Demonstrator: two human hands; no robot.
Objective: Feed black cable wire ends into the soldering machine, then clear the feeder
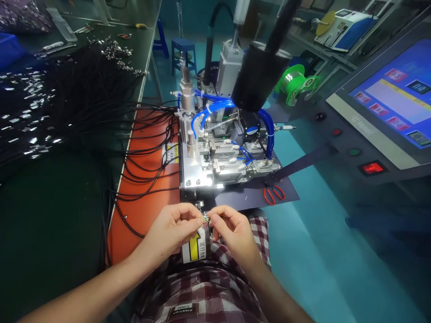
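Observation:
My left hand (178, 229) and my right hand (234, 229) meet in front of my lap, each closed in a thumb-and-finger pinch. Between the fingertips shows a tiny bunch of fine coloured wires (205, 219), with yellow, blue and red in it. How far each hand's grip reaches over the wires is too small to make out. Just beyond the fingers lies the near end of a metal machine (229, 166) with blue air hoses. Below the hands is a white label with a yellow arrow (194, 248).
Several black cables (148, 166) run across an orange surface (141, 188) into the machine's left side. A large heap of black cables (67, 98) lies on the left table. Red-handled scissors (274, 195) rest on the dark plate. A touchscreen panel (397, 98) and green solder reel (296, 85) stand right.

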